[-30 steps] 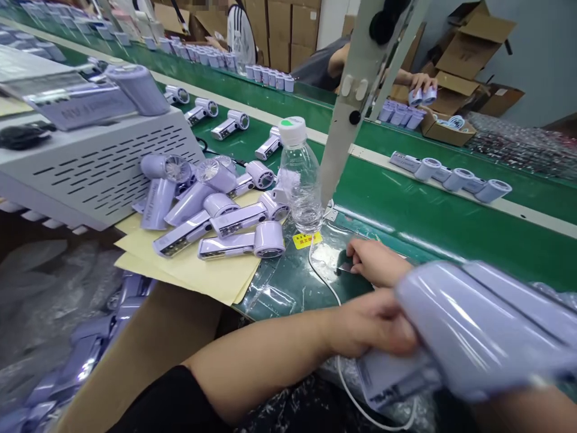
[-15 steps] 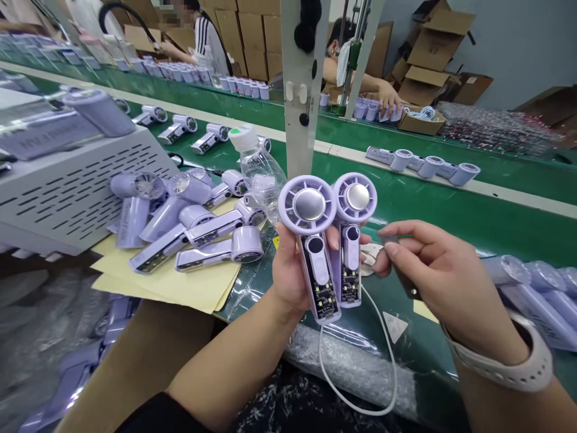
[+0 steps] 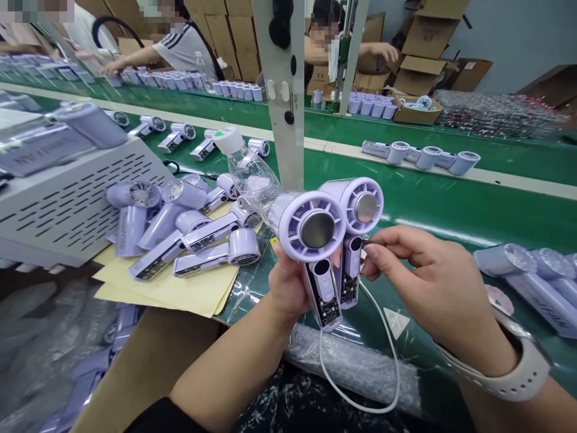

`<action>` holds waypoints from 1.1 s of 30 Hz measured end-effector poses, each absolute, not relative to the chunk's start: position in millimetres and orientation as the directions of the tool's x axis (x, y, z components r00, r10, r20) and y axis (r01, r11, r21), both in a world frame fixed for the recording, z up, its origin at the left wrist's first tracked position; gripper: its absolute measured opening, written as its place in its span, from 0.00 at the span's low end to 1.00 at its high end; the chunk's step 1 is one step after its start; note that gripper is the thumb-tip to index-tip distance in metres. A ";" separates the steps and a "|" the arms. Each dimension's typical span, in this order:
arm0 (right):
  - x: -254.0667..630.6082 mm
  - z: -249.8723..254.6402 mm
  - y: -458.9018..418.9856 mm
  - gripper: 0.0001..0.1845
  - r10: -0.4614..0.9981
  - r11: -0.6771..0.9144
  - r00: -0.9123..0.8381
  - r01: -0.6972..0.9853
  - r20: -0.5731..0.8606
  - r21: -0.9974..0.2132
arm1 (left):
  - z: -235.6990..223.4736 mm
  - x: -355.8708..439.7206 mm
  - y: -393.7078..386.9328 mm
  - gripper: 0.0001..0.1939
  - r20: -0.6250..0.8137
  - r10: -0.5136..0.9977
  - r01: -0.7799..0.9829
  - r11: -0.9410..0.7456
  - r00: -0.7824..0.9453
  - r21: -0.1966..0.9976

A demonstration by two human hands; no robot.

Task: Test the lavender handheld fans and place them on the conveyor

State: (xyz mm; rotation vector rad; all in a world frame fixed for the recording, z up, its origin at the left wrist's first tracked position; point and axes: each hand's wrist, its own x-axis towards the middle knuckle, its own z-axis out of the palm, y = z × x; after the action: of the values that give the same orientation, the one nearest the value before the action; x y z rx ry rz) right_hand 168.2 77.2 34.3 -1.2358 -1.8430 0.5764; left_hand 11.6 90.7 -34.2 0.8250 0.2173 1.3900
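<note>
1. Holding two fans together in the left hand, round ends up, faces out, handles pointing down over the near edge of the bench
2. Pinching a thin dark piece in the right hand, fingertips nearly closed, right beside the back fan; can't tell whether touching it, and too small to say exactly what
3. Looks like close-up fingertip work at the top of the back fan's handle, just under the round end, so probably mid-step rather than done
4. Next move calls for, at a guess: keep the left grip firm so as not to let the pair slide or twist, bring the pinch in small and slow, and go easy around the exposed circuit parts
5. Worth minding the white cable looping below, plus the loose fans on the yellow paper off to the left
</note>
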 end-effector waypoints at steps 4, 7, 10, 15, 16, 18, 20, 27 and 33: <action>168.0 36.2 77.3 0.09 0.912 0.407 -0.201 0.544 0.358 -0.734 | -33.6 11.7 90.2 0.37 0.306 0.931 -0.770 -0.045 0.199 0.637; 168.4 36.4 77.6 0.09 0.916 0.400 -0.205 0.556 0.346 -0.729 | -32.9 11.6 89.7 0.37 0.291 0.933 -0.761 -0.029 0.212 0.648; 169.5 35.2 77.5 0.09 0.913 0.406 -0.210 0.566 0.351 -0.717 | -32.9 11.2 89.5 0.38 0.284 0.934 -0.747 -0.030 0.215 0.664; 171.9 29.0 75.2 0.09 0.866 0.481 -0.254 0.663 0.431 -0.574 | -33.6 12.9 88.4 0.34 0.284 0.955 -0.724 -0.140 0.080 0.675; 172.1 27.4 74.5 0.09 0.851 0.496 -0.269 0.692 0.451 -0.524 | -33.7 13.6 88.0 0.31 0.280 0.959 -0.719 -0.161 0.049 0.676; 172.5 24.2 73.2 0.10 0.827 0.513 -0.296 0.746 0.478 -0.425 | -34.5 15.0 87.1 0.28 0.282 0.959 -0.711 -0.182 0.024 0.680; 173.4 22.1 72.6 0.12 0.814 0.508 -0.309 0.790 0.492 -0.343 | -36.3 15.8 86.3 0.27 0.302 0.952 -0.700 -0.184 0.048 0.690; 184.5 31.3 80.9 0.11 0.877 0.480 -0.358 0.675 0.320 -0.560 | -42.9 14.3 87.7 0.29 0.313 0.946 -0.696 -0.167 0.088 0.699; 183.6 36.5 88.7 0.13 0.926 0.303 -0.344 0.439 0.153 -0.846 | -36.0 11.8 90.0 0.34 0.266 0.940 -0.737 -0.024 0.213 0.675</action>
State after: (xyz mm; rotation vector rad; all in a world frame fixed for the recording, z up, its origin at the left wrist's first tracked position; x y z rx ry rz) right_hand 183.6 88.7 36.5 -1.2128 -1.9168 0.9511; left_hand 11.8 90.0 -36.0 0.8302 0.3071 1.3720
